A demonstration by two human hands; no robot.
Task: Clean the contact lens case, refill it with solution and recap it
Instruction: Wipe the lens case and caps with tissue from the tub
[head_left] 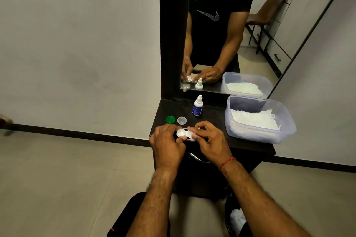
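Note:
The white contact lens case (183,133) lies near the front edge of the dark cabinet top (215,121), with both caps off. My left hand (168,141) pinches its left end, thumb and fingers curled round it. My right hand (209,138) pinches its right end; whether it also holds a tissue there I cannot tell. A green cap (170,119) and a clear cap (181,120) sit just behind the case. The small white solution bottle (198,106) with a blue label stands upright farther back, capped.
A clear plastic tub (287,121) of white tissues fills the right side of the top. A mirror (221,34) rises behind. A drawer handle (196,158) sits below the front edge. A dark bin (234,217) with white paper stands on the floor at right.

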